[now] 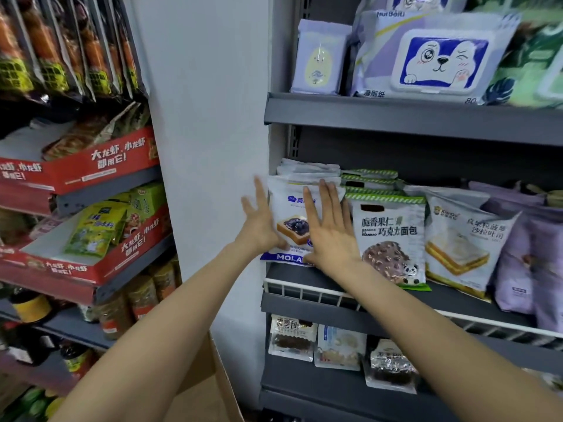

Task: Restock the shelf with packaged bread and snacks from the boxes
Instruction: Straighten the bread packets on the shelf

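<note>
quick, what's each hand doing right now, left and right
Left hand: open, fingers spread, at the left edge of the blueberry toast pack.
Right hand: open, flat against that pack's front.

A shop: shelves (pixel 396 117) stocked with packaged goods (pixel 393 239).

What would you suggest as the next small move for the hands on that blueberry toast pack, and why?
Probably push the blueberry toast pack a little further back. Both the left hand and the right hand lie flat on its front, and its bottom edge sticks out past the neighbouring chocolate bread pack, toward the white wire rail.
</note>
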{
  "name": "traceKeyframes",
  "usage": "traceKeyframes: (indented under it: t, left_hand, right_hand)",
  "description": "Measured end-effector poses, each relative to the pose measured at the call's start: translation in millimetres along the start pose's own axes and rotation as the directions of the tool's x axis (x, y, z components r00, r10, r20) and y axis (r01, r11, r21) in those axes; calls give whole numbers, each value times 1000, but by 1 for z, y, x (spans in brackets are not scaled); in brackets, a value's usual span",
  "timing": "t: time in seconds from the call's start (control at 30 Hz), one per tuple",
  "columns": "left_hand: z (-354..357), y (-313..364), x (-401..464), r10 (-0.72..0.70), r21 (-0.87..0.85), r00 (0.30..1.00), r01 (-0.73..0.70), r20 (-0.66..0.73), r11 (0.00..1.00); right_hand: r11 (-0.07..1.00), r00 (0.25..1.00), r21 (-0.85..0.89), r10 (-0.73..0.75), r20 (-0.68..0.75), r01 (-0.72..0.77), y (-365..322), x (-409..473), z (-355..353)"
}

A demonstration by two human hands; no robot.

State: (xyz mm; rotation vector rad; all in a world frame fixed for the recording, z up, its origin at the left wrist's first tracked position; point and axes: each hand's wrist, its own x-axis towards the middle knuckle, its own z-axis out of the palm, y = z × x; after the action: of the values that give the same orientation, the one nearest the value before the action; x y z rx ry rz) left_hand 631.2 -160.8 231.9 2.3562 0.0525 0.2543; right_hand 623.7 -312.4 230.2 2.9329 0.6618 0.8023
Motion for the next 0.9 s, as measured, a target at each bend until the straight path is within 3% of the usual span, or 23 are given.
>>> traceKeyframes:
  t: [0.07, 0.27, 0.3, 0.37, 0.4, 0.43, 0.5, 0.57, 0.7, 0.8, 0.9]
  left_hand:
    - [8, -8, 1, -112, -203, 992, 121, 57, 972]
    - [11, -9, 2, 29, -313, 990, 16, 138, 950]
    - [9, -7, 3, 57, -285, 995, -32, 82, 958]
    - [1, 2, 3, 197, 47, 977, -193, -80, 980]
    - [-3, 7, 3, 302, 266, 945, -261, -126, 928]
    - [-10, 15, 4, 416, 455, 901, -322, -122, 830]
    - [-21, 35, 7, 547, 703, 837, -400, 19, 588]
    - [-27, 49, 20, 469, 787, 861, -423, 196, 449]
    - [-29, 61, 36, 180, 810, 931, -365, 318, 459]
    - [-27, 59, 35, 179, 826, 939, -344, 294, 447]
    - [-25, 58, 22, 236, 848, 946, -307, 222, 431]
  right_hand:
    - [1000, 1000, 5, -6, -2, 6, 0, 2, 5]
    - [998, 999, -62, -8, 49, 11, 3, 6, 7]
    - [998, 999, -68, -7, 35, 9, 4, 5, 6]
    - [995, 1000, -95, 2, -6, -2, 3, 3, 7]
    - [995, 1000, -100, 7, -26, -9, 3, 2, 7]
    - [995, 999, -102, 10, -41, -15, 3, 2, 7]
    - [992, 997, -124, 16, -75, -26, 3, 3, 9]
    - [991, 992, -129, 7, -129, -24, 4, 4, 14]
    - [990, 990, -136, -39, -137, 21, 3, 5, 20]
    - [993, 991, -116, -19, -130, 3, 0, 3, 19]
    - [999, 999, -50, 17, -36, -18, -2, 0, 7]
